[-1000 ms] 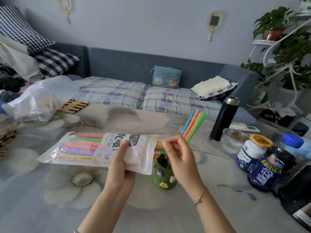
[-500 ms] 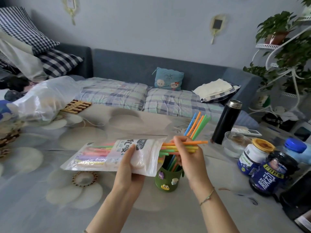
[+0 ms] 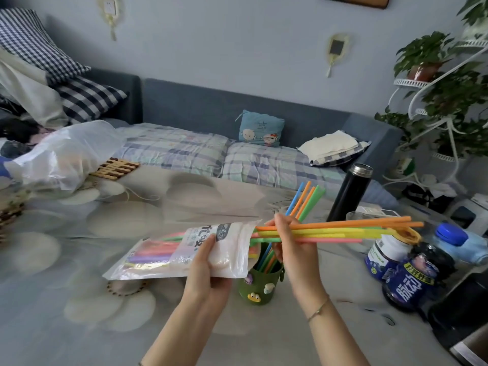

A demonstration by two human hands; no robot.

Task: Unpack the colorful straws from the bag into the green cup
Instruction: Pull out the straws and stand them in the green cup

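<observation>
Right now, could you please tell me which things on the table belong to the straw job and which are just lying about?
Job: straw bag, colorful straws, green cup, left hand, right hand.
Lying about: black flask, dark jar, blue-capped bottle, clear plastic bag, wooden trivet.

- Soft, cool daylight, fairly dim and even; its source is out of frame.
- Shadows on the table (image 3: 66, 299) are faint and diffuse.
- Light glare sits on the straw bag (image 3: 158, 260).
- Wide-angle bending curves the plant stand (image 3: 408, 82).
- Detail is soft throughout.
</observation>
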